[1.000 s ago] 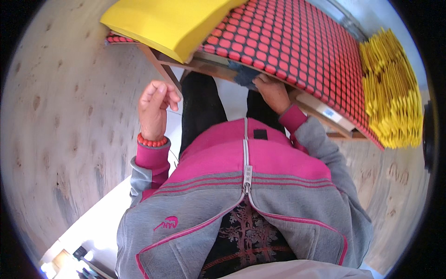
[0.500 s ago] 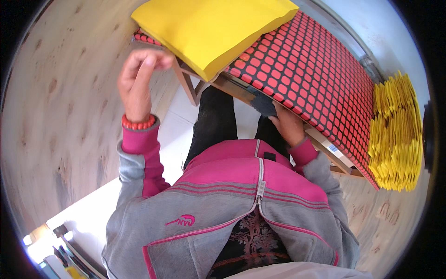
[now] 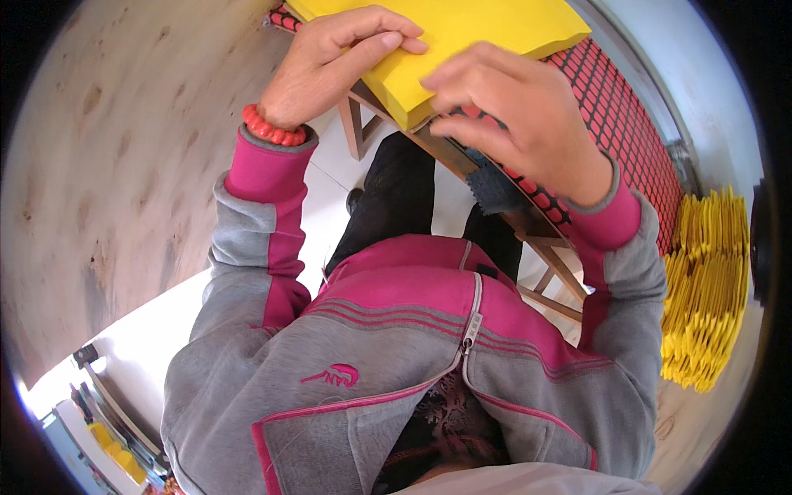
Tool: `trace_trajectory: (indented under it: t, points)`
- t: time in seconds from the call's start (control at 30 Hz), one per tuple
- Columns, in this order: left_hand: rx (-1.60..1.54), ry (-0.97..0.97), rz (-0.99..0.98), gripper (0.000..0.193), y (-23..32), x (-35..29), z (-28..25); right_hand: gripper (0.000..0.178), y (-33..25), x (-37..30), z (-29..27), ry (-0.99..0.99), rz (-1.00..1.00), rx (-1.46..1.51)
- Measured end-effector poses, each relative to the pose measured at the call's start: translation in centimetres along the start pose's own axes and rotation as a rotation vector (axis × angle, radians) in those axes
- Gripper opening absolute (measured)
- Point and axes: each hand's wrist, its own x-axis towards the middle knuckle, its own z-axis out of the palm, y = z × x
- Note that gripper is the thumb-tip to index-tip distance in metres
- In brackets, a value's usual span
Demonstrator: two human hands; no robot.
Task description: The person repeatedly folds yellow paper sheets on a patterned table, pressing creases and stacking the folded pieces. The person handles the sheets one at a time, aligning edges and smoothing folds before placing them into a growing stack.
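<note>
Fingers of the left hand point(image 3: 322, 74) curl close to the thumb over the yellow paper stack point(image 3: 487, 25), which lies at 12 o'clock on the red-and-black table cover point(image 3: 615, 132); whether they pinch anything, I cannot tell. The right hand point(image 3: 532, 120), at 1 o'clock, is half-curled, thumb parted, apparently empty. These 2 hands seem poised at the stack's near corner; gripping it would call for fingertips along its edge.
</note>
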Motion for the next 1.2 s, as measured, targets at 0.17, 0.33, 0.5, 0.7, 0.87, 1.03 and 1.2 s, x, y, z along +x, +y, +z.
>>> trace_trajectory:
  t: [0.17, 0.33, 0.5, 0.7, 0.87, 1.03, 1.2]
  points:
    - [-0.109, 0.044, -0.026, 0.034, -1.1, 0.3, -0.1, 0.026, 2.5, 1.1, 1.6, -0.048, -0.033, 0.029]
    - [-0.092, 0.155, -0.064, 0.024, -0.8, -1.2, 0.7, 0.024, 3.2, 0.3, 1.9, -0.024, -0.001, 0.078]
    - [-0.135, 0.154, -0.056, 0.026, -0.6, -2.2, 0.8, 0.019, 3.2, 0.1, 2.5, 0.013, 0.014, 0.047]
    - [0.038, 0.071, 0.059, 0.03, -0.7, -2.3, 0.5, 0.013, 3.3, 0.0, 4.0, 0.182, 0.09, 0.23]
    - [0.053, 0.037, 0.164, 0.025, -0.8, -2.0, 0.6, 0.01, 3.3, -0.2, 3.7, 0.176, 0.163, 0.354]
    - [0.078, 0.075, 0.166, 0.017, -0.7, -1.7, 0.8, 0.012, 3.1, -0.2, 3.9, 0.199, 0.261, 0.422]
    - [0.119, 0.094, 0.16, 0.015, -0.6, -1.6, 1.1, 0.014, 3.0, -0.3, 4.4, 0.241, 0.294, 0.439]
